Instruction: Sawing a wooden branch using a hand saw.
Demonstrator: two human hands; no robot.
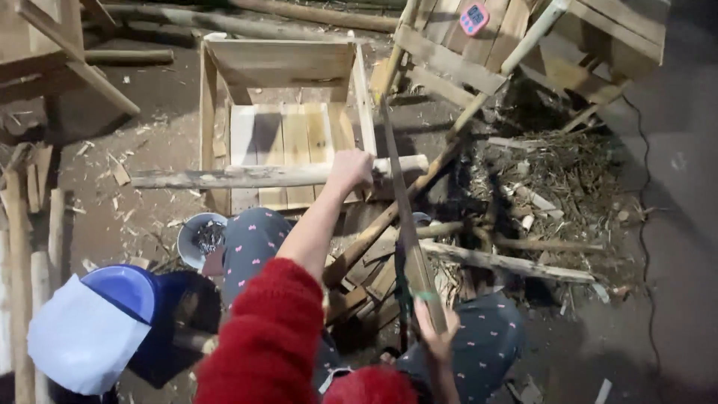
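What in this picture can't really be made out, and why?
Head view:
- The right hand grips the saw; its handle is hidden by the fingers and shadow.
- Where the blade meets the pole is covered by the left hand.
- The contents of the small bowl are too small and dark to identify.
- The blue tub is partly covered by a white sheet.
- The pink device is too blurred to tell.
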